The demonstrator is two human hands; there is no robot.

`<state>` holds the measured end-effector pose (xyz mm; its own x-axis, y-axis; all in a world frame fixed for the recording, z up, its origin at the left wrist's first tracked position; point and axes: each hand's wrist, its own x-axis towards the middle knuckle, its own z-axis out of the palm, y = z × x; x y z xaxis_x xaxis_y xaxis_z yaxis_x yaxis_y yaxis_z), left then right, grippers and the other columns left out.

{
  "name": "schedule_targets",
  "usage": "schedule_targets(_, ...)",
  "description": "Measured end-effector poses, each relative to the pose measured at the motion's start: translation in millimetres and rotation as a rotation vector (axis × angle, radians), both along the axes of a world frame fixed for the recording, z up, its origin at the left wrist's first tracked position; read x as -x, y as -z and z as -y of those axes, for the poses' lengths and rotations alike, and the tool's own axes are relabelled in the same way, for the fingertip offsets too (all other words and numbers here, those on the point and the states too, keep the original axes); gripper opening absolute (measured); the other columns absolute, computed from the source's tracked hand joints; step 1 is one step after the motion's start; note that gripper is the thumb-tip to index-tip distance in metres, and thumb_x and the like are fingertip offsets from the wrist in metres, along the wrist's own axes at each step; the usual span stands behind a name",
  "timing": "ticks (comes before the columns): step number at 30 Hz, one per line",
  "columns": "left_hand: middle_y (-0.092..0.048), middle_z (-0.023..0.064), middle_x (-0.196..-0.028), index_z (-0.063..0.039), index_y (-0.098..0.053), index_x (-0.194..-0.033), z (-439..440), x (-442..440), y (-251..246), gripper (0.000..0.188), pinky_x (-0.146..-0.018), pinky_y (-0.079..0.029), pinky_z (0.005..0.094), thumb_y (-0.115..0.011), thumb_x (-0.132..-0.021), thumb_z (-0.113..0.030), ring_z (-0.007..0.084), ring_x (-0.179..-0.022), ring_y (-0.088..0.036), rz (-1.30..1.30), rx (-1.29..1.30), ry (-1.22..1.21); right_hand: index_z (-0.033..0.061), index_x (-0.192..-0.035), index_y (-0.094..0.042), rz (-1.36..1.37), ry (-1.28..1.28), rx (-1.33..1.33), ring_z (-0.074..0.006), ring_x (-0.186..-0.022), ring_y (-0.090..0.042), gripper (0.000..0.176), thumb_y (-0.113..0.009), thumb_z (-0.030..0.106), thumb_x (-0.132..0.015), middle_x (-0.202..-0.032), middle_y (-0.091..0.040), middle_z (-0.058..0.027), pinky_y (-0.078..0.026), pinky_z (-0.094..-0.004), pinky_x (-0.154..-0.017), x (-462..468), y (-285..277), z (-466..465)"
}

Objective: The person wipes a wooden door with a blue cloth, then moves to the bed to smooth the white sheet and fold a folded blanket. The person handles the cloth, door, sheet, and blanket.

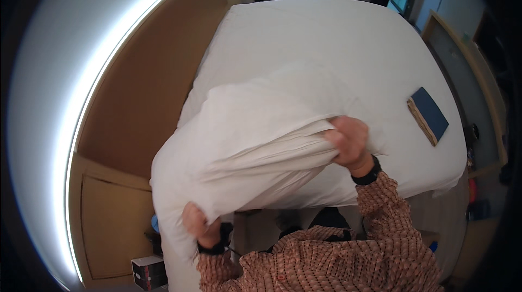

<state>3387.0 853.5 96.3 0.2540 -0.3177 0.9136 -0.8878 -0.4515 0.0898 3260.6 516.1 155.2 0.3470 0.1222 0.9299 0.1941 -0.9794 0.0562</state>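
Observation:
A white pillow (240,128), apparently in a loose case, is stretched across the near side of the bed. My right hand (349,139) grips the creased fabric at its right end, where an open hem and deep folds show. At the lower left, my left hand (195,220) holds another edge of the same white cloth. Both hands are slightly blurred, and the cloth hides some fingertips. Beneath and beyond the pillow spreads a bed (318,39) covered with a smooth white sheet.
A folded blue and tan cloth item (430,114) lies on the bed's right side. Along the left runs a brown headboard panel (142,79) with a bright light strip (91,92). A small dark box (149,273) stands at lower left. Wooden furniture (469,84) borders the right.

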Motion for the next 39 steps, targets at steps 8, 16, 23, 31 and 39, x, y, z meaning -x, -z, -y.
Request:
schedule_targets(8, -0.053, 0.0122, -0.067, -0.006, -0.045, -0.071, 237.8, 46.1, 113.1, 0.018, -0.058, -0.045, 0.0413, -0.062, -0.066, -0.005, 0.0301, -0.067, -0.058, -0.491, -0.825, 0.598, 0.0053, -0.075, -0.056, -0.364, 0.505, -0.123, -0.0255, -0.065, -0.052, 0.014, -0.063, 0.008, -0.063, -0.072, -0.052, -0.0071, -0.040, -0.0349, -0.053, 151.8, 112.0, 163.7)
schedule_targets(16, -0.059, 0.0142, -0.092, -0.004, -0.052, -0.097, 317.8, 108.1, 148.4, 0.020, -0.072, -0.047, 0.0425, -0.062, -0.084, -0.016, 0.0340, -0.086, -0.058, -0.873, -0.973, 0.591, 0.0046, -0.069, -0.058, -0.760, 0.552, -0.610, -0.0283, -0.087, -0.053, 0.006, -0.058, 0.002, -0.064, -0.082, -0.056, -0.0104, -0.041, -0.0407, -0.079, 255.9, 215.7, 210.7)
schedule_targets(23, -0.050, 0.0252, -0.118, 0.006, -0.040, -0.128, 377.3, 107.5, 178.0, 0.064, -0.093, -0.041, 0.0452, -0.069, -0.083, -0.028, 0.0408, -0.107, -0.048, -0.825, -0.615, 0.463, 0.0046, -0.098, -0.057, -0.550, 0.543, -0.765, -0.0308, -0.093, -0.054, 0.029, -0.067, 0.010, -0.071, -0.104, -0.054, -0.0125, -0.043, -0.0406, -0.082, 210.0, 201.5, 202.3)
schedule_targets(31, -0.048, 0.0276, -0.124, 0.005, -0.035, -0.134, 410.4, 96.6, 205.2, 0.080, -0.097, -0.040, 0.0453, -0.075, -0.075, -0.030, 0.0430, -0.115, -0.047, -1.181, -0.793, 0.334, 0.0032, -0.120, -0.048, -0.725, 0.830, -1.212, -0.0381, -0.106, -0.051, 0.051, -0.067, 0.019, -0.076, -0.119, -0.051, -0.0165, -0.045, -0.0456, -0.085, 210.0, 207.9, 179.2)
schedule_targets(39, -0.046, 0.0267, -0.124, 0.003, -0.034, -0.135, 407.4, 101.7, 205.1, 0.078, -0.093, -0.044, 0.0436, -0.075, -0.076, -0.027, 0.0421, -0.113, -0.049, -1.202, -0.685, 0.451, -0.0040, -0.123, -0.048, -0.508, 1.033, -1.521, -0.0347, -0.110, -0.051, 0.065, -0.072, 0.033, -0.075, -0.120, -0.053, -0.0212, -0.041, -0.0428, -0.094, 226.7, 241.9, 186.2)
